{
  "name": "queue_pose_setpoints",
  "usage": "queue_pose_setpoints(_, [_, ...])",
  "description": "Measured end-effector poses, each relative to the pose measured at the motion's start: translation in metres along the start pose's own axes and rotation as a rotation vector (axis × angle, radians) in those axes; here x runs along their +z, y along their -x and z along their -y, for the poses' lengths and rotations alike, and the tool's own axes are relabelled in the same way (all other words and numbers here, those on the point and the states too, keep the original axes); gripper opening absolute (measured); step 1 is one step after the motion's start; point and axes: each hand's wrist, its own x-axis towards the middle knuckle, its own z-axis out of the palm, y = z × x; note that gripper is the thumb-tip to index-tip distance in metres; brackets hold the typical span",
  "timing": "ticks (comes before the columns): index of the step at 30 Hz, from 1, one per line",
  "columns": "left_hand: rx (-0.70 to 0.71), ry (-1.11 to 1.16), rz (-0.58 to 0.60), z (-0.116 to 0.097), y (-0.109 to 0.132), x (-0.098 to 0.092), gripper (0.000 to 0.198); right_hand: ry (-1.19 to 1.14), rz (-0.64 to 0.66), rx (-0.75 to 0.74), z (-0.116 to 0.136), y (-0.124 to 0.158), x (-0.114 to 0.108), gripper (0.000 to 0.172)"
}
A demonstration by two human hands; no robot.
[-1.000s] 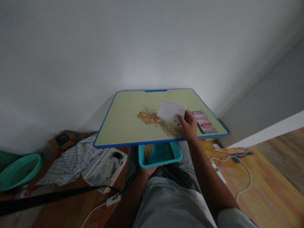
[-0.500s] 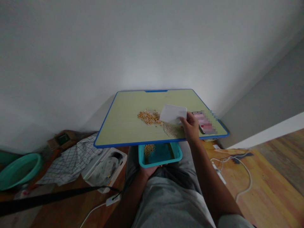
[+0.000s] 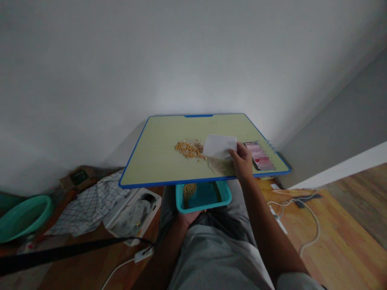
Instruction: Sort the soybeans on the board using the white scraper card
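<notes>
White card (image 3: 219,146) extends lengthwise leftward from the right hand (image 3: 242,161) toward beans (image 3: 188,150).

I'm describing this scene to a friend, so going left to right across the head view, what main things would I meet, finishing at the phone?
Round green tub, open white box, beans on the table, white card, right hand, phone.

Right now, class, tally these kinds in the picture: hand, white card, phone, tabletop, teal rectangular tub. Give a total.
Hands: 2 (left hand, right hand)
White card: 1
Phone: 1
Tabletop: 1
Teal rectangular tub: 1
Total: 6
</notes>
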Motion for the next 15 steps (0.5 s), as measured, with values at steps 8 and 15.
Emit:
queue_pose_setpoints(8, [0.011, 0.044, -0.011, 0.0010, 0.0001, -0.0073, 0.055, 0.007, 0.005, 0.013, 0.0006, 0.0000, 0.0009, 0.036])
queue_pose_setpoints(15, [-0.029, 0.054, 0.054, 0.0003, 0.0011, 0.0002, 0.054, -0.023, 0.089, 0.000, 0.0079, 0.0018, 0.0042, 0.035])
